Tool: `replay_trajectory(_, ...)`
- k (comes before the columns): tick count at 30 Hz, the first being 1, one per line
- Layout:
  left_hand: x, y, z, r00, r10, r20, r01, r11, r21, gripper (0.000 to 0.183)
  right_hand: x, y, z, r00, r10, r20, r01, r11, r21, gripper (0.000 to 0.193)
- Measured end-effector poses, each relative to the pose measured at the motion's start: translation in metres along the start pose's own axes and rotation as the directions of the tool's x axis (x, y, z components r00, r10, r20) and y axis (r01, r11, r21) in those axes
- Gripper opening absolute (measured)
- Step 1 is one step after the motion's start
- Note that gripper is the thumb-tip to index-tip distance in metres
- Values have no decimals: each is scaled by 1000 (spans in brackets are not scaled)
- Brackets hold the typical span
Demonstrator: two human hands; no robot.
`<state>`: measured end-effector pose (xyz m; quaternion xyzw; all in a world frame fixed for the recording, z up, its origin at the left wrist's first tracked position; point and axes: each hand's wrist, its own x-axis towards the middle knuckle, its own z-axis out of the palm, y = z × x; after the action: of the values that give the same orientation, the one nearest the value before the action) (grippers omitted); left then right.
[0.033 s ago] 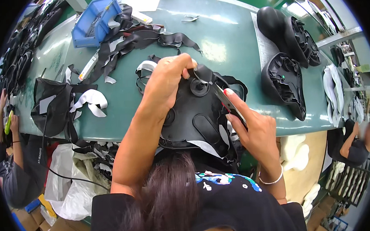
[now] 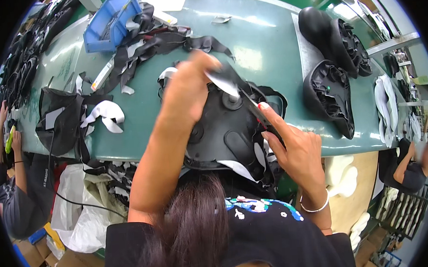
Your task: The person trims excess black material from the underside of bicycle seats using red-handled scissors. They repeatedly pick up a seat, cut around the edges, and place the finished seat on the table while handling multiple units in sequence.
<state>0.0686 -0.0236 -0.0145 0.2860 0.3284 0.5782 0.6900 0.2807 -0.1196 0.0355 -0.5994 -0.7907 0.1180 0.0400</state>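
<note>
Green bench (image 2: 267,39) before me, I was apparently trimming a black moulded piece (image 2: 209,144), left hand (image 2: 187,84) pinching a strip (image 2: 225,83), right hand (image 2: 294,146) gripping a cutting tool (image 2: 265,117), steady tension likely needed next.

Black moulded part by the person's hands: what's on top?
Above it: a blurred strip in the left hand and a slim tool in the right hand; they hide whatever lies beneath them.

Left grip (image 2: 187,89), blurred, clenches beyond the right grip (image 2: 299,151), index finger (image 2: 274,118) extended.
</note>
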Motion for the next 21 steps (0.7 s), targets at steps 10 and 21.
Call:
replay_trajectory(10, -40, 24, -45, 988, 103, -114, 81, 276, 958, 34, -2, 9, 37, 968, 251, -11, -181, 729, 660, 43)
replay_trajectory(21, 57, 77, -31, 966, 251, -58, -145, 717, 681, 28, 232, 105, -2, 928, 323, -187, 140, 163, 977, 35)
